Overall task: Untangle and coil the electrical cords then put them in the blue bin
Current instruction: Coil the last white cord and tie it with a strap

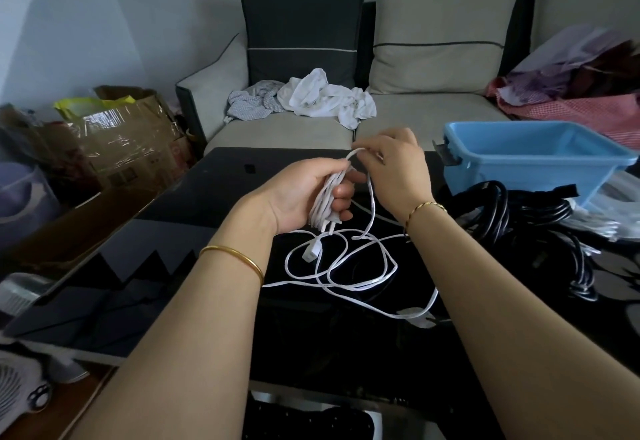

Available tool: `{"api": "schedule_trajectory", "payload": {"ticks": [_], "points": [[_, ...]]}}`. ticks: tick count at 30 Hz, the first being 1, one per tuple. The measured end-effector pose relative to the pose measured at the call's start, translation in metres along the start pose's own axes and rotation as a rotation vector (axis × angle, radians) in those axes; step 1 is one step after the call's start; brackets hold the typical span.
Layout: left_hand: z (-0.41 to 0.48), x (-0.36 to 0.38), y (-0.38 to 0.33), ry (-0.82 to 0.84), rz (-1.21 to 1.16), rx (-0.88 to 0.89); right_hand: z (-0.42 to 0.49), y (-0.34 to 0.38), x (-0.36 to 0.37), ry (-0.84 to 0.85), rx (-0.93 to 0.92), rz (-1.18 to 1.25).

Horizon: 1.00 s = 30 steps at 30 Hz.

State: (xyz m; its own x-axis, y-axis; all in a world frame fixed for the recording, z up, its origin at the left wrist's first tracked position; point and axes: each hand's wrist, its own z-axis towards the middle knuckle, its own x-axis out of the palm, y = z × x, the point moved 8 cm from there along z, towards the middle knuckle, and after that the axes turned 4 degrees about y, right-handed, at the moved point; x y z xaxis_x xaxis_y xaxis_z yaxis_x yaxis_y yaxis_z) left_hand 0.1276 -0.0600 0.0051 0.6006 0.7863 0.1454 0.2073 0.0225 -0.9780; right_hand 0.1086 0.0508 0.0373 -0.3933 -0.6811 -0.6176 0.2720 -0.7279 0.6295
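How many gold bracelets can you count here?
2: a plain bangle on the left wrist, a thinner bracelet on the right wrist. None appears hidden.

The fingers [341,193] of the left hand [301,193] wrap a bundle of white cord [323,197], covering most of its turns, while the back of the right hand [398,166] screens most of its own fingertips at the raised loop. Part of the cord runs out of sight behind the right forearm [485,283], and a heap of black cords [512,211] masks the blue bin's [519,166] lower front. A white fan [17,391] is cut off at the lower left edge.
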Motion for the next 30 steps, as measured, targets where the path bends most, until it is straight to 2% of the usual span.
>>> {"api": "schedule_trajectory", "payload": {"ticks": [4, 9, 13, 16, 18, 20, 24, 28, 30], "points": [[0.004, -0.007, -0.003, -0.052, -0.07, 0.013, -0.005, -0.007, 0.016, 0.126, 0.098, 0.333], [0.005, -0.023, -0.005, -0.16, -0.37, 0.085, -0.025, -0.02, 0.043, 0.391, 0.361, 0.771], [0.002, -0.037, -0.009, -0.257, -0.604, 0.154, -0.034, -0.038, 0.058, 0.468, 0.438, 0.867], [-0.004, -0.046, -0.013, -0.33, -0.778, 0.236, -0.037, -0.058, 0.055, 0.446, 0.418, 0.687], [-0.007, -0.046, -0.018, -0.327, -0.904, 0.306, -0.039, -0.059, 0.052, 0.459, 0.329, 0.444], [-0.007, -0.05, -0.02, -0.353, -0.933, 0.371, -0.043, -0.042, 0.056, 0.514, 0.206, 0.252], [-0.008, -0.073, -0.017, -0.489, -0.864, 0.46, -0.056, 0.009, 0.065, 0.719, 0.011, 0.02], [-0.004, -0.083, -0.015, -0.633, -0.675, 0.42, -0.05, 0.042, 0.04, 0.655, -0.065, 0.135], [-0.004, -0.079, -0.015, -0.714, -0.467, 0.387, -0.048, 0.05, 0.035, 0.662, -0.105, 0.095]]}}
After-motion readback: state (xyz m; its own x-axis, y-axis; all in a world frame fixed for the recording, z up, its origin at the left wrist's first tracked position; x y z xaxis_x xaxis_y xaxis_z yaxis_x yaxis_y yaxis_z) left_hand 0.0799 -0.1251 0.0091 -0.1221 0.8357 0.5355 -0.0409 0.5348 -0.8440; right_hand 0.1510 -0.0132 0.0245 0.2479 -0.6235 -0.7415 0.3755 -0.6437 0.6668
